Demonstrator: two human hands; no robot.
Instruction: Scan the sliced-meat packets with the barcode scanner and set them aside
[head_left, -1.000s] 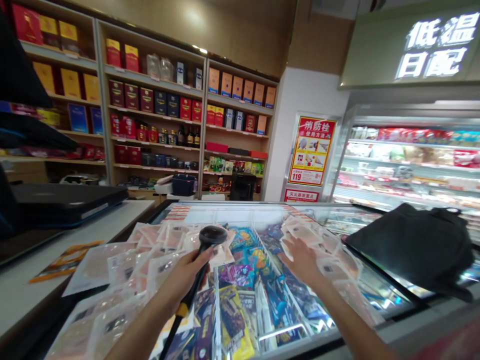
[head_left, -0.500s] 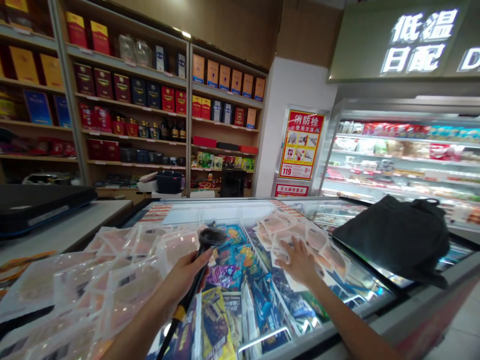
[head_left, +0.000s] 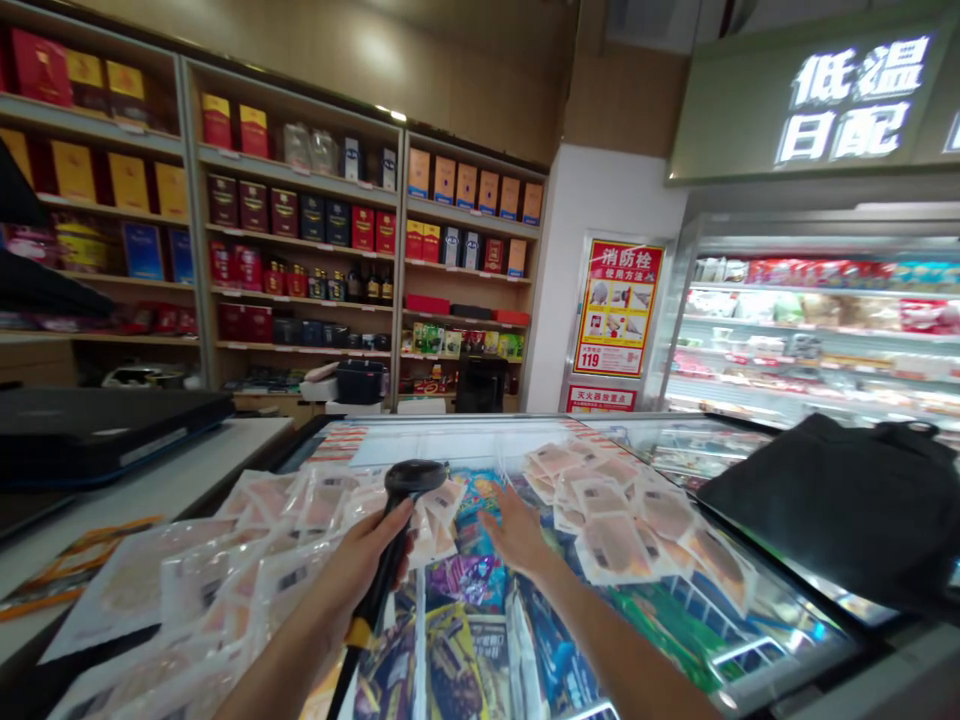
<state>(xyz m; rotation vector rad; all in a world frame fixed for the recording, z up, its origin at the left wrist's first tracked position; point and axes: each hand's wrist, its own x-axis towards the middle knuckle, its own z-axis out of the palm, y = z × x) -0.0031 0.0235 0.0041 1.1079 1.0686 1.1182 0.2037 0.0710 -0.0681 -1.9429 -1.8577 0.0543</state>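
Note:
A black handheld barcode scanner with a cable is wrapped in my left hand, its head pointing away from me. My right hand hovers over the freezer's glass top with fingers apart and nothing in it. To its right lies a spread pile of flat clear packets with small dark labels. On the left, under and beside my left arm, is a larger heap of similar packets. A few more packets lie just behind the scanner.
Through the glass show colourful frozen-food bags in wire baskets. A black bag rests on the freezer at right. A black flat case lies on the left counter. Shelves of boxed bottles and a lit chiller stand behind.
My right hand has left the right-hand packets and moved left toward the scanner. My left hand still grips the scanner. The view has shifted slightly.

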